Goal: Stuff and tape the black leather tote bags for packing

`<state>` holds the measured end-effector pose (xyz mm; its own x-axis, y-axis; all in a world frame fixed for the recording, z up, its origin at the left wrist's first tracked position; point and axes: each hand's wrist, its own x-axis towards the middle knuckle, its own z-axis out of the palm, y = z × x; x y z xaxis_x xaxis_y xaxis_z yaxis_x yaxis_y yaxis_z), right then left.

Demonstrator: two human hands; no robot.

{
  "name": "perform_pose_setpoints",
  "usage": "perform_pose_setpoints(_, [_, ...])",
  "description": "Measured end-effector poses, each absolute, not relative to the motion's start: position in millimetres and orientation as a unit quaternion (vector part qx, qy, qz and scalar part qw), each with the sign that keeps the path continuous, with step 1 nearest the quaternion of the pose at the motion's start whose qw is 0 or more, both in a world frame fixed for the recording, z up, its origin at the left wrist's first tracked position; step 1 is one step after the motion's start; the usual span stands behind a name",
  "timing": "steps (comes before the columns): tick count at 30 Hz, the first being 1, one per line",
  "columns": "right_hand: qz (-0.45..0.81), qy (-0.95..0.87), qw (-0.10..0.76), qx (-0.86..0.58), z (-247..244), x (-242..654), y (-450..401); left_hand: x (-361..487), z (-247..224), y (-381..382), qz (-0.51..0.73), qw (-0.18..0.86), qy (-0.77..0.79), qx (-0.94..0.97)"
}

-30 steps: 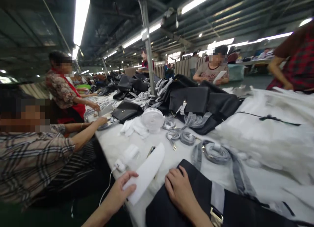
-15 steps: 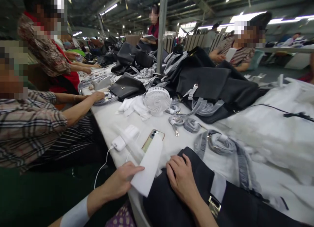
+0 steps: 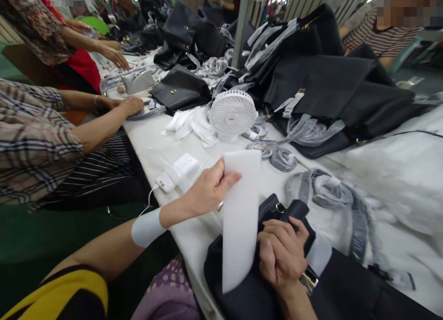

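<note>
My left hand pinches the upper part of a white foam strip, thumb in front, and holds it upright over a black bag. The strip's lower end is rounded on one side and hangs in front of the bag. My right hand is closed on the bag's upper edge, fingers curled round the black material. A gold ring shows on the bag just beyond my fingers. By my right wrist, a gold clasp sits below a strap piece wrapped in pale film.
A white fan stands mid-table, with white strips beside it. A white charger lies left. Film-wrapped straps lie right, below piled black bags. Co-workers' hands work along the table's left side.
My left hand has lifted the foam strip up and right, turning it upright. My right hand has curled from lying flat to gripping the bag's edge, which is raised. The view has tilted down.
</note>
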<state>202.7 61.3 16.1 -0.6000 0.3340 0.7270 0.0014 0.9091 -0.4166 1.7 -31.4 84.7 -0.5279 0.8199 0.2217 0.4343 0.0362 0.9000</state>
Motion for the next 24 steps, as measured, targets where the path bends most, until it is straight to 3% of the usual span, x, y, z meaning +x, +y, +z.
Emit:
perform_pose_setpoints(6, [0.193,-0.875,0.429,-0.109,15.5,200.6,61.6,-20.6,66.4,6.6,0.503,0.082,0.743,0.435])
perform_pose_setpoints(15, [0.191,-0.873,0.435,-0.111,14.6,199.9,62.2,15.4,24.3,-5.0,0.294,0.361,0.685,0.561])
perform_pose_setpoints(24, [0.189,-0.868,0.444,-0.117,16.1,199.9,60.6,29.2,42.5,5.1,0.287,0.270,0.753,0.527])
